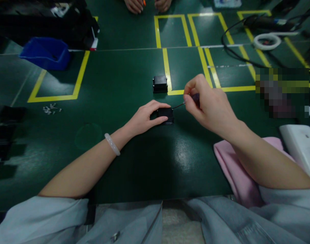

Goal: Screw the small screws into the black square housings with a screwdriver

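Observation:
My left hand (151,117) is closed around a small black box-shaped part (165,115), holding it against the green table. My right hand (208,103) grips a screwdriver (179,105) by its dark handle, most of which the fingers hide. The screwdriver's thin shaft slants down to the left, and its tip meets the upper right corner of the black part. Just beyond my left hand stands a second black box-shaped part (160,84), with small shiny bits at its sides.
Several small screws (52,108) lie loose at left, below a blue bin (46,52). A pink cloth (228,162) lies under my right forearm, beside a white device (299,145). Cables and a white ring (267,41) sit far right. Another person's hands (135,5) show at the top.

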### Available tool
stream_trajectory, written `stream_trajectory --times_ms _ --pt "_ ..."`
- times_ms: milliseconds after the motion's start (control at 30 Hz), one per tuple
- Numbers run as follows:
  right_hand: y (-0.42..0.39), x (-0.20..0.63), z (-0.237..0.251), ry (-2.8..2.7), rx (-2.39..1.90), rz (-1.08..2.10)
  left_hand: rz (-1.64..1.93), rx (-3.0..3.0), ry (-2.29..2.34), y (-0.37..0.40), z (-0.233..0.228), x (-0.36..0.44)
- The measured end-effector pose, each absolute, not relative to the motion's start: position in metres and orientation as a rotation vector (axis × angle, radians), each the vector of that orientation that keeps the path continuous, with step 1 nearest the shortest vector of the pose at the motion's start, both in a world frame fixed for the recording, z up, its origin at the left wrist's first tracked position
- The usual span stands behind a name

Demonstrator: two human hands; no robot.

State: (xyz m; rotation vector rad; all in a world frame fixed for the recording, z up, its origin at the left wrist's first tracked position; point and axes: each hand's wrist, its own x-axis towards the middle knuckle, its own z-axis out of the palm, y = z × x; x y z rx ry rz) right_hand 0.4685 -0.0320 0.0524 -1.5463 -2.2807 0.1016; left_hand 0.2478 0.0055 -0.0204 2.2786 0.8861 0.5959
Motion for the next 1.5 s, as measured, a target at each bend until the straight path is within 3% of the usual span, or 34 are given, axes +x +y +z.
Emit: stream_trajectory --times_ms 1500 --pt "-0.0302 0.4688 0.0508 -2.315 -1.523 0.1 0.612 2.288 0.872 0.0068 -0.0222 0.2469"
